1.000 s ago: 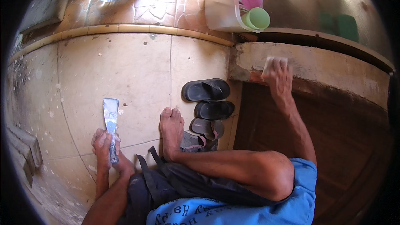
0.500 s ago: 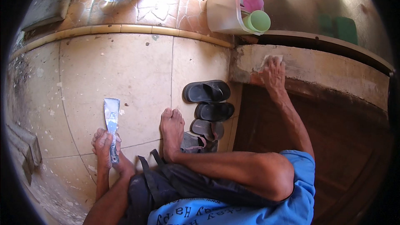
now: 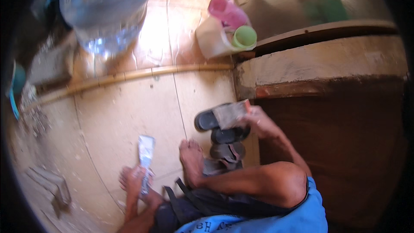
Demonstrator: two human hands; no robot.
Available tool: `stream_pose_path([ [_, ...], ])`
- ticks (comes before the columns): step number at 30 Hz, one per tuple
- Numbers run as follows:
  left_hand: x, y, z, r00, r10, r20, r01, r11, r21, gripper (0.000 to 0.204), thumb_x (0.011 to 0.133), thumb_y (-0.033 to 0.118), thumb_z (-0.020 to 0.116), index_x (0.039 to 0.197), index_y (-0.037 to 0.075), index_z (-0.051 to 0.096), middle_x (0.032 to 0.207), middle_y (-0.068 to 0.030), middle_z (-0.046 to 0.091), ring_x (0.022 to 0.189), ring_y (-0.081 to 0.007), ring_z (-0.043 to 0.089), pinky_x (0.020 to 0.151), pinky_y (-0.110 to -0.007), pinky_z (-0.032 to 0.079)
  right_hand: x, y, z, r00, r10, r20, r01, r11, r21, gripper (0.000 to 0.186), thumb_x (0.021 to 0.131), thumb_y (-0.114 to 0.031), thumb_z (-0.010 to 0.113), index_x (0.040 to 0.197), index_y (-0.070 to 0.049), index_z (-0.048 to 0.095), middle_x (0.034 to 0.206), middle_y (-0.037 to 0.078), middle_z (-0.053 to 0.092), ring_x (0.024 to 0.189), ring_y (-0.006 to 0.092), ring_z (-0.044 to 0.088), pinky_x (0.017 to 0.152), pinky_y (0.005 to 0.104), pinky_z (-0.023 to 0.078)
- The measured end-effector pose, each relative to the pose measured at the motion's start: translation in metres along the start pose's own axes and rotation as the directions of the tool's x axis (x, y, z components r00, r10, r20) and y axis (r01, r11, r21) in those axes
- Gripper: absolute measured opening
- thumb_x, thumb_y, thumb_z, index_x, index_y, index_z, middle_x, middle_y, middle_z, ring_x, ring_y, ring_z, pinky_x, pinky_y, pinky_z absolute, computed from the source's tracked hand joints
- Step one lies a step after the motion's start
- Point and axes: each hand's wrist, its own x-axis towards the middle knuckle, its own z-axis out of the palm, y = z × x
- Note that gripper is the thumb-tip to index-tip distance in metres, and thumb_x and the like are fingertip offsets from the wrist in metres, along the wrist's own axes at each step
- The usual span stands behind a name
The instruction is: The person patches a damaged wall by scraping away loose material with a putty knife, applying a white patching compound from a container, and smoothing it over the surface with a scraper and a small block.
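My left hand [image 3: 137, 180] is closed around the handle of a putty knife [image 3: 146, 149], its pale-smeared blade pointing away from me, close to my left foot. In my right hand [image 3: 260, 121] is a folded piece of sandpaper [image 3: 230, 115], greyish-brown with an orange edge, gripped at its right end. It is held above a row of dark sandals [image 3: 206, 121] and hides part of them. Beyond that hand runs a rough plastered ledge [image 3: 302, 64], scuffed on its front face; the hand is apart from it.
A whitish plastic bin [image 3: 210, 39] holds a pink container [image 3: 230, 15] and a green cup [image 3: 245, 37] at the ledge's far end. A large clear water bottle [image 3: 108, 21] stands on the raised tiled step [image 3: 185, 67]. Grey slabs [image 3: 49, 185] lie at left.
My right hand has left the ledge and come down toward me and left, bringing the sandpaper into sight. The left hand keeps the putty knife. The whole view has shifted and tilted.
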Motion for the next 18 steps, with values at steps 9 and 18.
stream_pose_path([
  [9, -0.021, 0.137, 0.042, 0.948, -0.019, 0.319, 0.074, 0.984, -0.161, 0.030, 0.101, 0.026, 0.051, 0.110, -0.003, 0.053, 0.080, -0.0113, 0.066, 0.057, -0.0130, 0.059, 0.051, -0.023, 0.048, 0.020, 0.017, 0.123, 0.781, -0.574, 0.246, 0.588, 0.809, 0.018, 0.023, 0.093, -0.011, 0.063, 0.114, -0.004, 0.069, 0.120, 0.011, 0.067, 0.117, 0.0216, 0.060, 0.101, 0.0338, 0.043],
  [18, -0.044, 0.168, 0.044, 0.955, 0.184, 0.233, -0.132, 0.966, -0.222, 0.031, 0.100, 0.025, 0.053, 0.111, -0.003, 0.052, 0.077, -0.0130, 0.062, 0.053, -0.0128, 0.053, 0.047, -0.024, 0.043, 0.041, 0.031, 0.121, 0.372, -0.892, 0.259, 0.876, 0.244, -0.416, 0.026, 0.091, -0.023, 0.061, 0.115, -0.016, 0.068, 0.125, 0.004, 0.067, 0.123, 0.0281, 0.058, 0.105, 0.0510, 0.037],
])
